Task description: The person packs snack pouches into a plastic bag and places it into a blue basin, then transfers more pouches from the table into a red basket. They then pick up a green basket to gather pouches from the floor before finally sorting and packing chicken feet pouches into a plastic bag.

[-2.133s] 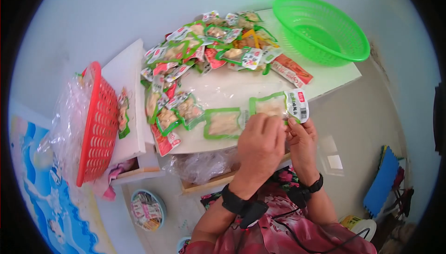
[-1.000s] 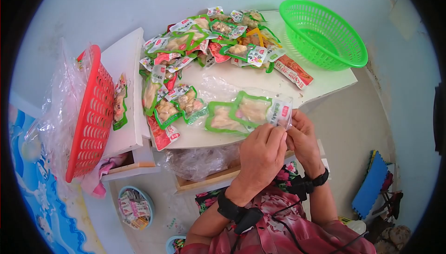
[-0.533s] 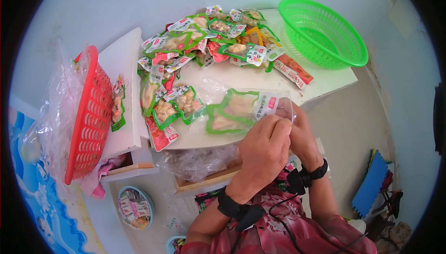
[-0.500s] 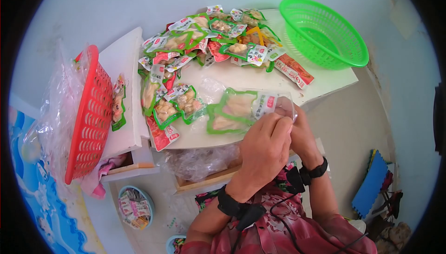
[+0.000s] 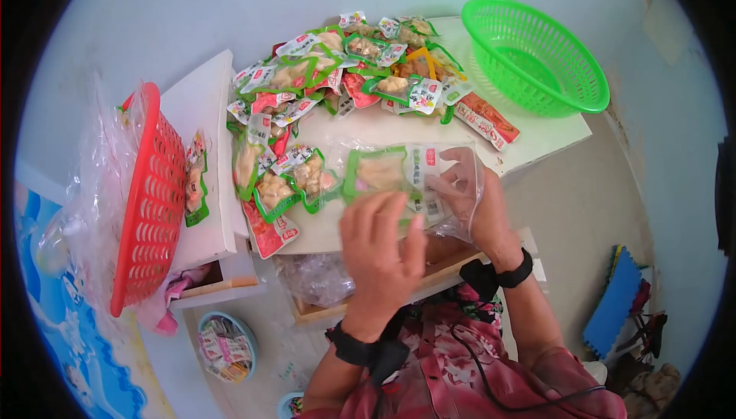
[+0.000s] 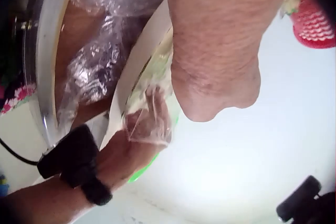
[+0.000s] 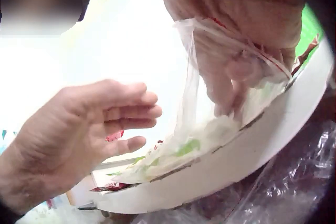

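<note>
In the head view my right hand (image 5: pixel 479 200) is inside the mouth of a clear plastic bag (image 5: pixel 477 208), its fingers spread at the white end of a green-edged packet (image 5: pixel 382 172) in the bag. In the right wrist view, the bag's film (image 7: pixel 190 77) drapes over the right hand (image 7: pixel 241 35). My left hand (image 5: pixel 379 254) is raised over the near table edge, holding nothing, its fingers apart and slightly bent. The left wrist view shows the left hand's back (image 6: pixel 215 66) near the bagged right hand (image 6: pixel 149 124).
Many sealed food packets (image 5: pixel 307 66) lie heaped at the back and left of the white table (image 5: pixel 537 147). A green basket (image 5: pixel 537 62) stands back right, a red basket (image 5: pixel 153 212) at left. Below, an opened drawer (image 5: pixel 452 269) holds crumpled plastic.
The bagged packets have shifted left. My right hand has gone further into the bag, while my left hand has let go of the bag's edge and moved left.
</note>
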Available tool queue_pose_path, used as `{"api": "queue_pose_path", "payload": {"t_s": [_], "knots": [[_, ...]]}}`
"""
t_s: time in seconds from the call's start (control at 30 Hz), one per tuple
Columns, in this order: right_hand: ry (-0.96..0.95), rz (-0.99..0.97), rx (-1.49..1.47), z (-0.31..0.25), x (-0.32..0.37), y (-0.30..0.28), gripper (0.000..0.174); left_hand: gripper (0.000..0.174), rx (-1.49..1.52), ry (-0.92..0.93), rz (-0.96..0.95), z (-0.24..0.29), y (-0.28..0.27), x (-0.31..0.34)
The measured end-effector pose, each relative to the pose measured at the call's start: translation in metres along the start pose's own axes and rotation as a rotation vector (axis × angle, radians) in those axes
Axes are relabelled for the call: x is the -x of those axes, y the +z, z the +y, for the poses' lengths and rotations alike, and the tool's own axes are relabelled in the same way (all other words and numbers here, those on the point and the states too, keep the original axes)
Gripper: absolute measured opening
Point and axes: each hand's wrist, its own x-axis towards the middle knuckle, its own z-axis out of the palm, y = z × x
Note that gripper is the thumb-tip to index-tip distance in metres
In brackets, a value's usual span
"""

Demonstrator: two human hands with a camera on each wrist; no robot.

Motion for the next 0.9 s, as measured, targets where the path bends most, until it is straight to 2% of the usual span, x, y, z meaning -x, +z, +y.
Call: {"api": "queue_pose_path", "payload": {"t_s": [0.07, 0.2, 0.37, 0.47, 0.5, 0.6, 0.63, 0.73, 0.8, 0.9], "knots": [[0.005, 0.045, 0.034, -0.002, 0.003, 0.003, 0.038, 0.033, -0.106, -0.064, -0.030, -0.015, -0.013, 0.004], [-0.162, 0.122, 0.064, 0.000, 0.001, 0.018, 0.040, 0.037, -0.162, -0.159, -0.116, -0.032, -0.021, 0.014], [-0.313, 0.146, 0.193, 0.009, -0.011, 0.022, 0.048, 0.041, -0.123, -0.139, -0.163, -0.040, -0.014, 0.015], [-0.304, 0.204, 0.104, 0.015, -0.022, 0.015, 0.055, 0.041, -0.065, -0.104, -0.216, -0.041, -0.012, 0.008], [-0.329, 0.196, 0.166, 0.012, -0.022, 0.007, 0.061, 0.040, -0.051, -0.091, -0.237, -0.041, -0.013, 0.006], [-0.182, 0.080, 0.146, 0.001, -0.014, -0.005, 0.063, 0.040, -0.040, -0.059, -0.268, -0.038, -0.008, 0.003], [-0.222, 0.120, 0.126, 0.002, -0.013, -0.006, 0.056, 0.040, -0.011, -0.065, -0.272, -0.039, -0.007, 0.002], [-0.132, 0.112, 0.206, 0.019, -0.013, -0.018, 0.043, 0.040, -0.007, -0.062, -0.279, -0.039, -0.006, 0.001], [-0.140, 0.151, 0.141, 0.042, -0.010, -0.029, 0.024, 0.038, 0.003, -0.080, -0.282, -0.038, -0.008, 0.001], [-0.008, 0.223, 0.055, 0.050, 0.002, -0.036, 0.013, 0.034, 0.077, -0.121, -0.228, -0.035, -0.017, 0.000]]}}
